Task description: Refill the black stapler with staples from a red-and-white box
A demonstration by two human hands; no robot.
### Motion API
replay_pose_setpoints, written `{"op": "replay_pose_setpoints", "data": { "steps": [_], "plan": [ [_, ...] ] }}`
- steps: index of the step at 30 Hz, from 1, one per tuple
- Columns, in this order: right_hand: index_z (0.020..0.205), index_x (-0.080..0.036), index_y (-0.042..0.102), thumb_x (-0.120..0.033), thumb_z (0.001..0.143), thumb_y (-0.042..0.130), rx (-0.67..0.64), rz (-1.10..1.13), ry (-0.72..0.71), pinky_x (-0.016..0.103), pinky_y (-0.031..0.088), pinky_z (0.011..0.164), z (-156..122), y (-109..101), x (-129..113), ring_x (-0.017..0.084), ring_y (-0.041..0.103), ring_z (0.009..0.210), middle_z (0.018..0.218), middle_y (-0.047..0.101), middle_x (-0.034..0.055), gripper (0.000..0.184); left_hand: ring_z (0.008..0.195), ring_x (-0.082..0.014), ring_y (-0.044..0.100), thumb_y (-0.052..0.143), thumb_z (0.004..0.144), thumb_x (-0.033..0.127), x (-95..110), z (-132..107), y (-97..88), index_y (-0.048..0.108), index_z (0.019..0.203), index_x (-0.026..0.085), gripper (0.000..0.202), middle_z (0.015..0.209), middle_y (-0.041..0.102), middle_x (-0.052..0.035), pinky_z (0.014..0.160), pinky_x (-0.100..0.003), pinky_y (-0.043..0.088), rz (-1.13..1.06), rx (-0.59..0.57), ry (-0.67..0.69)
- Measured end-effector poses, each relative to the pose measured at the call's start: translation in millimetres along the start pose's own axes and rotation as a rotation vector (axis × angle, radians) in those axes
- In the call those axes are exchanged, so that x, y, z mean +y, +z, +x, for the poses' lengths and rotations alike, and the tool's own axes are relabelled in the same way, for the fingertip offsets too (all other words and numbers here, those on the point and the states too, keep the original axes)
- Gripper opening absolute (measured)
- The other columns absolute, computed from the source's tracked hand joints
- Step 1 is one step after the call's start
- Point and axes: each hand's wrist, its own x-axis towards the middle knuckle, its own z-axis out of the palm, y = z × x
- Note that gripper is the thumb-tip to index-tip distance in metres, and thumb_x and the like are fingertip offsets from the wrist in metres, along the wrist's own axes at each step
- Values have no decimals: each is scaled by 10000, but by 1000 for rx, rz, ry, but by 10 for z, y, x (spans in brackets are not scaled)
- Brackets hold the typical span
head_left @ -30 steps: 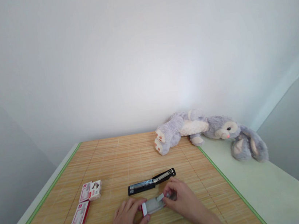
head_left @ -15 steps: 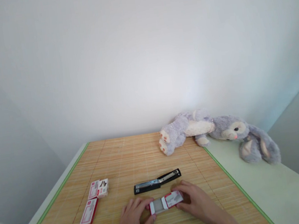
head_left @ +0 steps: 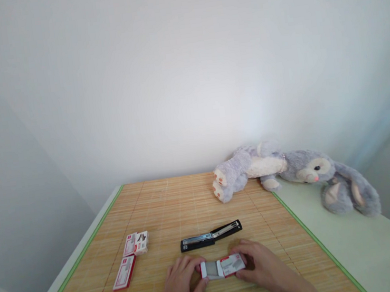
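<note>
Both hands hold a small red-and-white staple box [head_left: 224, 267] low over the bamboo mat [head_left: 174, 206]. My left hand [head_left: 181, 287] pinches the grey inner tray at its left end. My right hand [head_left: 264, 266] grips the outer sleeve at the right end, and the sleeve covers about half of the tray. Just beyond the box lies a black stapler [head_left: 210, 236], swung open flat with its metal channel showing.
Two more staple boxes lie to the left: a flat red one [head_left: 124, 272] and a white one [head_left: 136, 243]. A grey plush rabbit [head_left: 292, 171] sprawls at the back right, half on the pale green table surface [head_left: 355, 249]. White walls close in behind.
My right hand has brought the sleeve onto the tray and slid it leftward, so the box is partly closed. The camera has shifted, moving everything rightward in view.
</note>
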Motion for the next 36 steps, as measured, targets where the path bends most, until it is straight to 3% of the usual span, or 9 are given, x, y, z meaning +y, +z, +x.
{"op": "replay_pose_setpoints", "data": {
  "steps": [9,16,20,25,36],
  "plan": [
    [915,-249,752,-143,708,720,-9,29,6,229,360,668,6,-9,-14,144,572,766,848,644,-30,234,1152,-269,612,632,949,412,-63,7,23,672,1242,339,305,1203,703,-42,1006,-438,467,-9,-8,-1],
    [963,-246,754,-132,692,717,14,-13,1,233,376,704,28,75,-75,150,584,792,845,655,-27,296,1089,-263,628,643,943,410,57,19,38,685,1232,326,303,1136,710,-49,970,-424,486,20,-44,12],
    [976,-248,757,-139,666,747,14,-30,8,236,386,712,30,132,-80,155,591,792,836,665,-30,329,1082,-257,636,683,912,411,58,9,100,656,1314,350,407,1138,717,-41,975,-408,499,11,-28,42],
    [1225,-292,729,-279,770,755,35,37,44,248,416,681,36,164,-54,165,600,744,854,678,-16,456,1084,-254,634,691,880,317,-14,7,89,657,1324,358,447,1127,718,-28,994,-413,499,-37,-38,47],
    [1078,-315,783,-286,838,723,54,53,7,258,418,705,116,371,-60,174,615,791,892,655,4,249,1061,-273,618,737,849,358,37,121,139,692,1282,382,436,1105,732,-30,982,-445,491,-54,-104,43]
  ]
}}
